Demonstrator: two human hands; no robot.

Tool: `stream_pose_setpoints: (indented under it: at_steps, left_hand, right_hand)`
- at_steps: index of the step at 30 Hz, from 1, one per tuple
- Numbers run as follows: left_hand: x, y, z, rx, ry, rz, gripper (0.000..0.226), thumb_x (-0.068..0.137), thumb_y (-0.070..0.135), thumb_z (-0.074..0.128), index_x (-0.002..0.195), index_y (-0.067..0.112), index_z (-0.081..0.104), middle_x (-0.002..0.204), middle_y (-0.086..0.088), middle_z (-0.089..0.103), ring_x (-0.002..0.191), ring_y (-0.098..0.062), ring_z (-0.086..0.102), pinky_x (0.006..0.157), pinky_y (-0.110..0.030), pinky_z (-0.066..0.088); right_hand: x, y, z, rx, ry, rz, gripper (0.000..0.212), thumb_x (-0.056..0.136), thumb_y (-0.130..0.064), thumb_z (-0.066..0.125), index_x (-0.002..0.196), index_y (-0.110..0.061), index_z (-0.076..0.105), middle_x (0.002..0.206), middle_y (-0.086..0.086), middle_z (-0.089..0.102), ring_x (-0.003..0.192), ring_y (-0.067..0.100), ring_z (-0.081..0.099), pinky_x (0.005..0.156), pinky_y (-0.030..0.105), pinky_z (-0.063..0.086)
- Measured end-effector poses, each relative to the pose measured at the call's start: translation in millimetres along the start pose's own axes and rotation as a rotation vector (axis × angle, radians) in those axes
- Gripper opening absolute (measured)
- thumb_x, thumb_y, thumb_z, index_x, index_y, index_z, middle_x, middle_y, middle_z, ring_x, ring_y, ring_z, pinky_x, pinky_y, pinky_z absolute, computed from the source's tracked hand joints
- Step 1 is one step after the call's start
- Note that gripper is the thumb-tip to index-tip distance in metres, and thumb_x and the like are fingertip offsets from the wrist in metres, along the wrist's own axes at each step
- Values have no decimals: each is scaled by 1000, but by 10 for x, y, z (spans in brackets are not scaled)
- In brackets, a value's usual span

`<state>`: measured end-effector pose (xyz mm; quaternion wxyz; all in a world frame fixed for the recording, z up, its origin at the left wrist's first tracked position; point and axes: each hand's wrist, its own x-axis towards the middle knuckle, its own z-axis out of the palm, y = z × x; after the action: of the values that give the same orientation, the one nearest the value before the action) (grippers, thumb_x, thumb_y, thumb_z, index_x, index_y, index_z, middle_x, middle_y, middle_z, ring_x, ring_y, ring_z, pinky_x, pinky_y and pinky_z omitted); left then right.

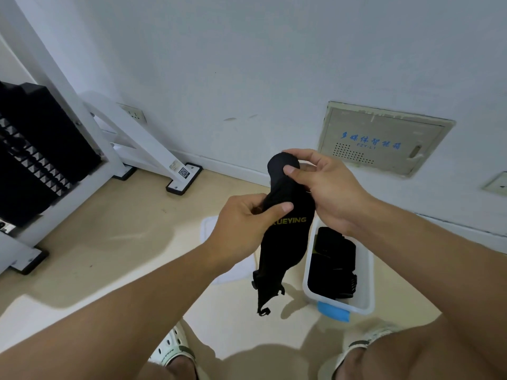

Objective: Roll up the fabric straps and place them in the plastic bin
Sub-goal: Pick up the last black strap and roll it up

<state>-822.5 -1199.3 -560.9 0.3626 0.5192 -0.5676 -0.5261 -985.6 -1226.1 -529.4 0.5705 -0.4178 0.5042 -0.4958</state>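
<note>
A black fabric strap (282,242) with yellow lettering hangs in the air in front of me. My right hand (326,185) pinches its curled top end between thumb and fingers. Lower down, my left hand (247,223) grips the strap's middle, thumb across the front. The strap's loose tail with a small buckle dangles down to just above the floor. A white plastic bin (367,275) with a blue handle stands on the floor below my right hand. Inside it lie several black straps (333,264).
A white lid or sheet (211,226) lies on the beige floor left of the bin. A white gym machine frame (153,149) with black weight plates (33,154) stands at the left. The wall with a panel box (381,138) is close ahead. My sandalled feet (175,349) are below.
</note>
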Motion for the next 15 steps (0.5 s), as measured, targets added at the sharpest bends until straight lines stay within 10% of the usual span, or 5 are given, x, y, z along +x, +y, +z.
stream_pose_setpoints:
  at_steps: [10,15]
  left_hand:
    - [61,-19,-30,14,-18,-54,25,88,28,80,94,4,80,92,-16,78,80,-22,76,82,-36,61]
    - [60,-26,-34,22,-30,-74,20,87,27,82,93,9,81,85,-5,80,73,-10,76,66,-14,55]
  right_hand:
    - [-48,-86,-194,-628,-272,-142,31,106,-33,46,108,-28,77,104,-11,76,101,9,69,89,28,53]
    - [-15,-39,-215,-703,-274,-186,14,98,-34,64,97,-26,75,96,-8,77,95,12,70,92,30,50]
